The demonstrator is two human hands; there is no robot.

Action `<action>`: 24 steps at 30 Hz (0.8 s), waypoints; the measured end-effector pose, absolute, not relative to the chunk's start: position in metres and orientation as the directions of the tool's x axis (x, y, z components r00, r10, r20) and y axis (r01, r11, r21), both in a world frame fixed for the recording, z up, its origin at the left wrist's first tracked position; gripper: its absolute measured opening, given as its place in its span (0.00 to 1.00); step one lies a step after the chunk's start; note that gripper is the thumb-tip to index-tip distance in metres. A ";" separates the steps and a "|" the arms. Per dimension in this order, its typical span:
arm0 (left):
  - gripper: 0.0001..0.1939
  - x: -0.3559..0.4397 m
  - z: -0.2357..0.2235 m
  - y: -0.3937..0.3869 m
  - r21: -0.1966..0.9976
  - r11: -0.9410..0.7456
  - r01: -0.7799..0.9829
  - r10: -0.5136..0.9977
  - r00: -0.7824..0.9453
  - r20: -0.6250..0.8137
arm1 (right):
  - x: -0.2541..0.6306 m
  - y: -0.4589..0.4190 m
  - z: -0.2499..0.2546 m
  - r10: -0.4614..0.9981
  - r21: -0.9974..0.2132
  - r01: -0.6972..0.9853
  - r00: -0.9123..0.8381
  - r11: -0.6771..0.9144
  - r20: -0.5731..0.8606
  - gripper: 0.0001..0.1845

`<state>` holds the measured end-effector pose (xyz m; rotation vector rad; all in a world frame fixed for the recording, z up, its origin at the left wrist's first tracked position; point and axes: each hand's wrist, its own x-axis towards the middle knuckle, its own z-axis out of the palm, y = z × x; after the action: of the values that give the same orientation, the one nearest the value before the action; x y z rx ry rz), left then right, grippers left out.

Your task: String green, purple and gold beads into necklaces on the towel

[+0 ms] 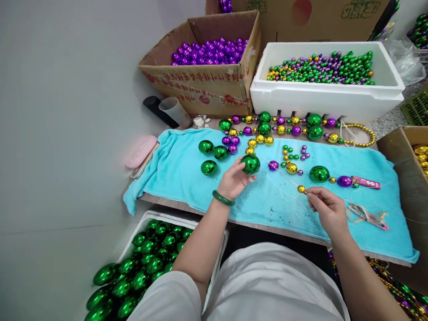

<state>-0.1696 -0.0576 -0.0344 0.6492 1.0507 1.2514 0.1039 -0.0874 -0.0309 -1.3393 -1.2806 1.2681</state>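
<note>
My left hand [236,177] is closed around a large shiny green bead [250,164], held just over the turquoise towel. Between the fingertips of my right hand [326,206] is a long thin needle [281,172], pointing left toward the green bead. A gold bead [301,189] sits on the needle close to my right fingers. White thread [284,194] curls on the towel below. Beyond the needle lie a purple bead [273,165] and another gold bead [291,168]. Right of them is a row with a large green bead [319,174] and a purple one [344,181].
A finished-looking bead strand [314,132] runs along the back of the towel [180,178]. Behind stand a cardboard box [203,87] of purple beads and a white foam box [327,99] of small beads. Scissors [369,216] lie at right; large green beads [147,258] fill a box at lower left.
</note>
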 end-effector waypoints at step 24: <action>0.23 -0.159 -0.022 -0.059 0.741 0.183 -0.646 0.978 0.040 -0.207 | 0.118 -0.085 -0.029 0.990 -0.962 0.259 -0.091 -0.081 -0.108 0.10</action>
<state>-0.1589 -0.0587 -0.0216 0.5234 0.7959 1.3347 0.1178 -0.0853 -0.0294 -1.4212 -1.4324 1.2270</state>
